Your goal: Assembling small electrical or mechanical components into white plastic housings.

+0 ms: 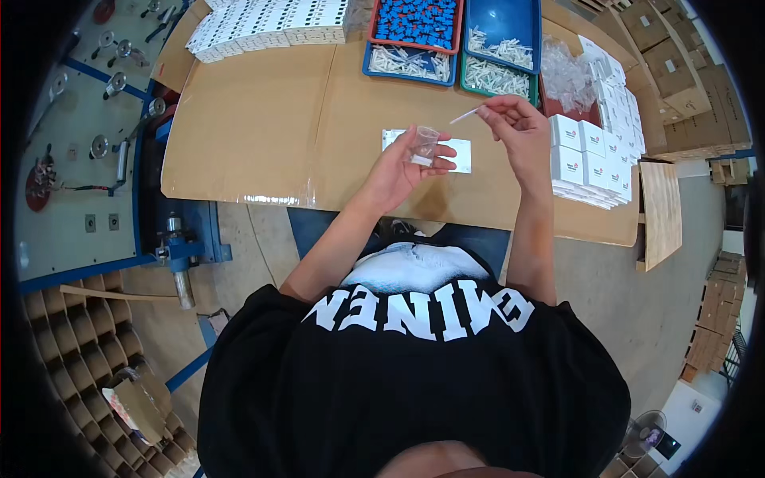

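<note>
My left hand [390,177] is closed round a small clear plastic cup [426,140], with a small white piece visible at its lower end. Up and to the right, my right hand [523,134] pinches a thin white stick [463,117] between thumb and fingertips. The stick points left toward the cup, apart from it. Beneath the left hand a flat white card or box [460,159] lies on the cardboard-covered table [263,119], partly hidden by the fingers.
Beyond my hands are a red tray [372,32] of blue parts and blue [502,24] and green [500,92] trays with white pieces. White boxes stand stacked at right [567,165] and far left [271,24]. Clear plastic bags [567,76] lie behind the right stack. A machine [88,175] borders the left.
</note>
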A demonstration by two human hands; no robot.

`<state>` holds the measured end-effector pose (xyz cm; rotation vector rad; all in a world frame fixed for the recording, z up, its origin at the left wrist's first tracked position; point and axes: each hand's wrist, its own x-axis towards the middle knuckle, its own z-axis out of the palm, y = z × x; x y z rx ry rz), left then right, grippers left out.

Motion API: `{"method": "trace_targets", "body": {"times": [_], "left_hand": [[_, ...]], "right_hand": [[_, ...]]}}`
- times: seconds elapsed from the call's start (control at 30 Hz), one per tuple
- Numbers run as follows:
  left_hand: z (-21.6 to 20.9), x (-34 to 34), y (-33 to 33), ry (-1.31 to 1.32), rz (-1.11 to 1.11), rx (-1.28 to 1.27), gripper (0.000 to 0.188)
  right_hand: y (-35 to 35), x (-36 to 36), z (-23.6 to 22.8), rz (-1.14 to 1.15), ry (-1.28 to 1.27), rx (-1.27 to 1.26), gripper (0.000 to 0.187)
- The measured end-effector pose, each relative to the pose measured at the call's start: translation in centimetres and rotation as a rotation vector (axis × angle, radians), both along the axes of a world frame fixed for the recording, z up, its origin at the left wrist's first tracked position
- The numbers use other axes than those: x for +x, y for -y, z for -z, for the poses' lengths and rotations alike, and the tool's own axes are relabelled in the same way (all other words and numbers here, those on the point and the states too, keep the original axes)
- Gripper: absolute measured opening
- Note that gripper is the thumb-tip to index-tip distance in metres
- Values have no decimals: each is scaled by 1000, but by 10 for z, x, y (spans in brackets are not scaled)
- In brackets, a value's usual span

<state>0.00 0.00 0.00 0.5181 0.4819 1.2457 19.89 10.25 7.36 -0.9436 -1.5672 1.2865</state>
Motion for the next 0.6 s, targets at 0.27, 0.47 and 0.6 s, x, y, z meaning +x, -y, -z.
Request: {"method": "trace_targets", "body": {"times": [0.27,0.47,0.6], "left_hand": [[3,7,9,2,2,-34,60],[9,8,16,-22,-15,-31,53],[10,6,18,-40,-11,-57,51]], "right_hand": [[17,-25,16,-272,115,-31,14],[18,-33,16,-423,152,-89,10],[20,-35,15,-454,309,-114,8]]}}
